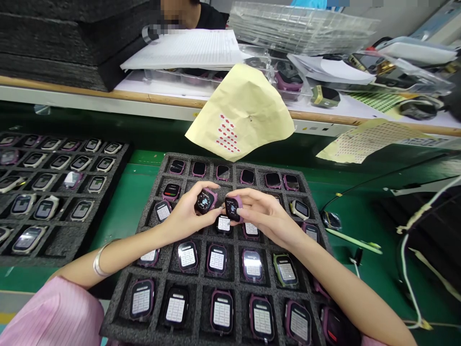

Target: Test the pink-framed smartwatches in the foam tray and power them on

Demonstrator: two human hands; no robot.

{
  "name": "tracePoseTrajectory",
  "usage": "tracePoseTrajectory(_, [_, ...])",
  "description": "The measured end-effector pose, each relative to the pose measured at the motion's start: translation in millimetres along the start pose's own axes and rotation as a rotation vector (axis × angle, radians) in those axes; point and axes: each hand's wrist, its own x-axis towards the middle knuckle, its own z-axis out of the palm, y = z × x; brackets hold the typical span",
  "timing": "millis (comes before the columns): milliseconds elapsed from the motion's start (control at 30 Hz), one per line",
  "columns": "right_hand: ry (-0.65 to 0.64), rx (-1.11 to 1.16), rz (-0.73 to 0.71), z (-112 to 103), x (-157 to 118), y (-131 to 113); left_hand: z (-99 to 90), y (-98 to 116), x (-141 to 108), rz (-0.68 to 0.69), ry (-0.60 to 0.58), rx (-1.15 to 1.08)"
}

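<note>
My left hand is closed around a purple smartwatch body whose lit screen shows a dial. Close beside it, my right hand grips a second purple smartwatch body, its screen also lit. Both watches are held above a black foam tray divided into square pockets. Purple, black and green watch bodies sit in the pockets, many with white grids on their screens, such as the watch nearer me. The hands hide some pockets in the tray's middle.
To the left lies another foam tray of watches. Yellow sheets with stickers hang from the shelf edge. Stacked black foam and papers rest on the shelf, with a person behind. A green pen and cables are at right.
</note>
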Motion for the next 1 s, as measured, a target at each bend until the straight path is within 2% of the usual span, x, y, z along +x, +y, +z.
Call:
tracePoseTrajectory(133, [0.042,0.088,0.043,-3,4,3,2.7,-3,6,-0.192,-0.051,-0.373])
tracePoseTrajectory(267, [0.111,0.065,0.006,-6,6,6,3.9,-2,10,-0.292,0.007,-0.572])
tracePoseTrajectory(400, [0.112,0.023,-0.028,-7,6,8,3.2,-2,9,-0.281,0.015,-0.572])
tracePoseTrajectory(600, [0.088,-0.009,-0.094,-7,5,12,3.4,-6,6,-0.194,0.0,-0.544])
tracePoseTrajectory(1000, [0.093,-0.053,-0.115,-6,3,12,3.5,-4,4,-0.116,-0.033,-0.459])
